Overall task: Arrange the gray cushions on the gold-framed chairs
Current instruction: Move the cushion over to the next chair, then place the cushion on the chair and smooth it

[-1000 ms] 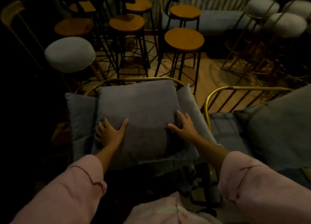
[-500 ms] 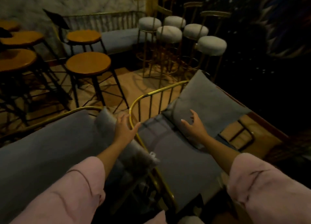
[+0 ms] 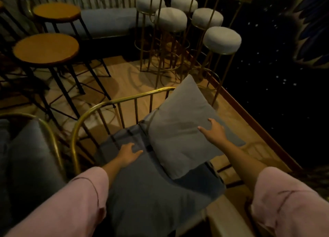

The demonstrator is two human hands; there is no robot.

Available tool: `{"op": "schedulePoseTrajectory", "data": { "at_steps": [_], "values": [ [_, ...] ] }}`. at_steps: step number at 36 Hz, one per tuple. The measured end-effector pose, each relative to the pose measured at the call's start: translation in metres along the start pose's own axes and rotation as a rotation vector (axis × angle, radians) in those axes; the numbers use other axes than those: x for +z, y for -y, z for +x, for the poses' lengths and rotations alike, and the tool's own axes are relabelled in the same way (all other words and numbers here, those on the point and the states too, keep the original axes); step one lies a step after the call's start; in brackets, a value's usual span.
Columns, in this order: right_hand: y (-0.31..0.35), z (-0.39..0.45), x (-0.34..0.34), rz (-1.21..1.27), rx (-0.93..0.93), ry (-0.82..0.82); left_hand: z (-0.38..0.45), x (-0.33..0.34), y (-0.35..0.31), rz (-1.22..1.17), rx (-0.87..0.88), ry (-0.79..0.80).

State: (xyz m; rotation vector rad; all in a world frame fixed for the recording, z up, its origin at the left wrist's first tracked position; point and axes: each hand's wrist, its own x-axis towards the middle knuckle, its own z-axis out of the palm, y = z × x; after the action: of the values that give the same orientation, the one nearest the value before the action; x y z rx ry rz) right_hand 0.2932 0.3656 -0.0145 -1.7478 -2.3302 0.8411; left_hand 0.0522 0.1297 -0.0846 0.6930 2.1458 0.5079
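A gold-framed chair (image 3: pixel 99 106) stands in front of me, its dark gray seat cushion (image 3: pixel 151 192) lying flat. A lighter gray cushion (image 3: pixel 178 129) leans tilted over the seat's right side, one corner pointing up past the gold rail. My right hand (image 3: pixel 213 131) rests on that cushion's right edge with fingers spread. My left hand (image 3: pixel 129 154) lies open and flat on the seat cushion, just left of the lighter one. A second gold-framed chair (image 3: pixel 51 140) with gray cushions (image 3: pixel 30 165) is at the lower left.
Wooden round stools (image 3: pixel 46 47) on black legs stand at the back left. Several white padded bar stools (image 3: pixel 221 39) on gold legs crowd the back right. A gray bench (image 3: pixel 106 21) runs along the far wall. A dark speckled wall (image 3: pixel 276 76) is on the right.
My view swung right from the left chair to the right chair. Both hands left the first cushion; my left hand moved onto the seat cushion and my right hand onto the leaning cushion.
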Motion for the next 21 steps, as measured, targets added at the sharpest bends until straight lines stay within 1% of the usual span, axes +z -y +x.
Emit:
{"op": "schedulePoseTrajectory", "data": {
  "at_steps": [4, 6, 11, 14, 18, 21],
  "values": [
    [-0.017, 0.051, 0.002, -0.107, -0.007, -0.002, 0.034, 0.050, -0.011, -0.138, -0.125, 0.011],
    [-0.026, 0.070, 0.009, -0.132, -0.006, 0.002, 0.048, 0.073, -0.019, -0.264, -0.187, 0.017],
    [-0.047, 0.092, 0.034, -0.215, -0.011, 0.003, 0.082, 0.117, -0.042, -0.640, -0.251, 0.033],
    [-0.058, 0.100, 0.049, -0.318, -0.023, -0.006, 0.107, 0.138, -0.049, -0.723, -0.326, 0.001],
    [-0.068, 0.118, 0.053, -0.290, -0.012, -0.028, 0.146, 0.156, -0.054, -0.899, -0.458, -0.022],
    [-0.072, 0.126, 0.055, -0.251, -0.013, -0.048, 0.184, 0.175, -0.024, -1.038, -0.474, -0.061]
  ]
}}
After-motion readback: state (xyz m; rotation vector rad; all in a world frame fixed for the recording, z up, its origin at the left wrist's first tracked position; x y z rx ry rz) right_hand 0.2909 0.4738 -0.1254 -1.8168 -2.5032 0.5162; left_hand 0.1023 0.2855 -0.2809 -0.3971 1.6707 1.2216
